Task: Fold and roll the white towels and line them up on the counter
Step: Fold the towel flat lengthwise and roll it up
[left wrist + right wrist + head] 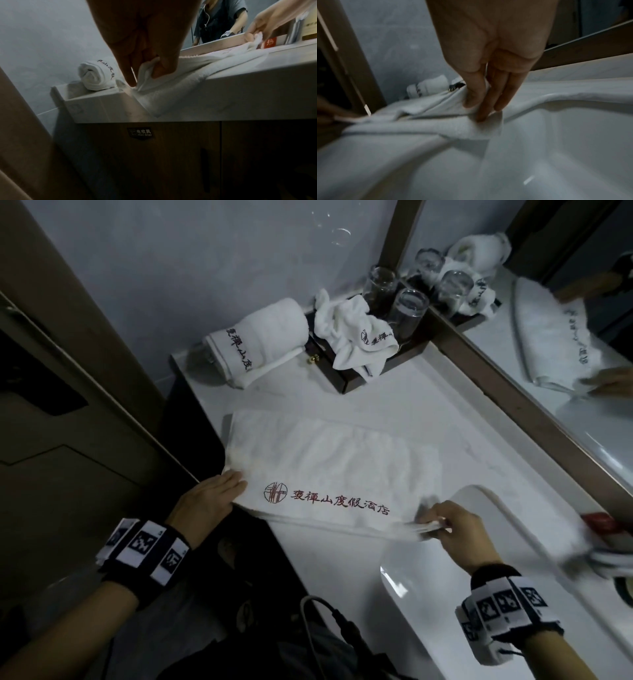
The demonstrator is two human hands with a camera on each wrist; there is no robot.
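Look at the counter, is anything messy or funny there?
Yes. One white towel lies crumpled in a heap over the dark wooden tray beside the drinking glasses, while the rolled towel next to it is tidy. The flat towel being folded also hangs slightly past the counter edge.

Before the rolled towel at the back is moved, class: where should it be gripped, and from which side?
Grip the rolled towel around its middle, from above. It lies on its side on the counter; a loose flap trails in front, so a wrap-around grip probably keeps it rolled.
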